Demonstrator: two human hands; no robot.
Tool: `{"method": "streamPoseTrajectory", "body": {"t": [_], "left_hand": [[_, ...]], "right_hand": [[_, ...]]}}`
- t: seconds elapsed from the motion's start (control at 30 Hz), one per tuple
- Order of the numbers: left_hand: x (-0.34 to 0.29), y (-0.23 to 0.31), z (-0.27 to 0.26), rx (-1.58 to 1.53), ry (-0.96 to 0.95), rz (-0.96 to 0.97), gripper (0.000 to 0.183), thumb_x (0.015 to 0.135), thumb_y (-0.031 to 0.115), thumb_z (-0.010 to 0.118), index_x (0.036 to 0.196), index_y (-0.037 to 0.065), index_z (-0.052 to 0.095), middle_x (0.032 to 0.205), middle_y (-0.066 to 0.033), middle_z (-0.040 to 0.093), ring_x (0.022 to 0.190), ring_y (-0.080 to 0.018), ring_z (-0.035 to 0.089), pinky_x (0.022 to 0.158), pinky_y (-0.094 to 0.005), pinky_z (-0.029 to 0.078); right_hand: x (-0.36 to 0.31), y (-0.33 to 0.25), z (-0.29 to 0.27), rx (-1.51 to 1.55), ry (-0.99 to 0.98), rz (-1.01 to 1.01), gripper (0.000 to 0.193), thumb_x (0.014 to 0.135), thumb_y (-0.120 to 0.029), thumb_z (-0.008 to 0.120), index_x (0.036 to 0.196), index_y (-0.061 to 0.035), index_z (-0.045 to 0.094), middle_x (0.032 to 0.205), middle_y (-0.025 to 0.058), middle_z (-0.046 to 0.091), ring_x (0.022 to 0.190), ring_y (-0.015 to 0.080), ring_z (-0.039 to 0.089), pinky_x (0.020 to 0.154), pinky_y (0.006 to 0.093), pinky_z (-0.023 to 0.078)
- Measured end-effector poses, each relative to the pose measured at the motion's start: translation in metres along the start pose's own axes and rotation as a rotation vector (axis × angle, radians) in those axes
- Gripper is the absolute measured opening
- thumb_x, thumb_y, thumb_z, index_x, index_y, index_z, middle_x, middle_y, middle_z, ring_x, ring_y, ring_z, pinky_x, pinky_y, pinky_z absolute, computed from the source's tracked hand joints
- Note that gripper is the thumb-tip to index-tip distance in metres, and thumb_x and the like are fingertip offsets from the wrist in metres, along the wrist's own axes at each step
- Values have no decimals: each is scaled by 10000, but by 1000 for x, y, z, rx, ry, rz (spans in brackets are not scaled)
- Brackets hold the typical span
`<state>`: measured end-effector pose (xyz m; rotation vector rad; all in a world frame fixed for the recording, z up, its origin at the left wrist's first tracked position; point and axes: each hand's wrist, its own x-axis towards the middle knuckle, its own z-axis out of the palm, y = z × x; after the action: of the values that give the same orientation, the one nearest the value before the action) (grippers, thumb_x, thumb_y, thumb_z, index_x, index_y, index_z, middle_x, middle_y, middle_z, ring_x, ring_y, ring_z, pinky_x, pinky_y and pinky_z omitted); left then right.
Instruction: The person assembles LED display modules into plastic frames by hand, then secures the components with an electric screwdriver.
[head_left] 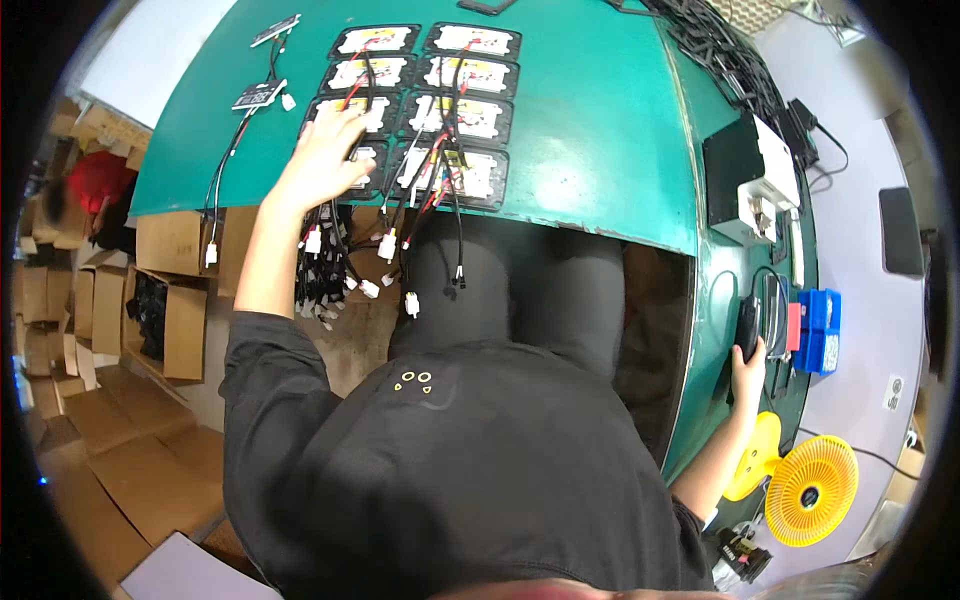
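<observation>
Two columns of flat black trays with white circuit boards in them, such as the upper right board (474, 40), lie on the green table (590, 120). Black and red wires run off them, and white connectors (387, 245) hang over the near edge. My left hand (325, 158) rests over the lower boards of the left column, fingers spread, hiding part of them; whether it touches them I cannot tell. Far to the right, my right hand (747, 372) is wrapped round a dark elongated handheld tool (748, 328), whose exact kind is unclear.
Two loose small modules with wires (260, 95) lie at the left. At the right stand a black-and-white box device (750, 180), a blue parts bin (820, 330) and a yellow fan (810, 490). Black parts (720, 50) are piled far right. Cardboard boxes (130, 440) fill the left floor.
</observation>
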<state>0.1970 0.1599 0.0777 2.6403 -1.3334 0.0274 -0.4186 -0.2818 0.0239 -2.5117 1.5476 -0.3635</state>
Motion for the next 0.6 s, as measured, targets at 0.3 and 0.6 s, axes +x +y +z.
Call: {"method": "streamPoseTrajectory", "body": {"t": [0.3, 0.6], "left_hand": [[9, 20, 16, 79, -53, 57, 738, 779, 490, 699, 1441, 337, 413, 1549, -22, 319, 1423, -478, 165, 1123, -664, 156], [24, 26, 34, 93, -33, 132, 702, 778, 482, 679, 1419, 291, 465, 1535, -27, 344, 1435, -439, 164, 1100, -645, 228]], "right_hand": [[9, -135, -54, 1552, 44, -81, 726, 787, -11, 724, 1406, -149, 369, 1059, 71, 578, 914, 222, 590, 892, 502, 512], [104, -209, -66, 1723, 526, -365, 588, 857, -54, 663, 1355, -37, 352, 880, 173, 656, 905, 316, 680, 820, 484, 569]]}}
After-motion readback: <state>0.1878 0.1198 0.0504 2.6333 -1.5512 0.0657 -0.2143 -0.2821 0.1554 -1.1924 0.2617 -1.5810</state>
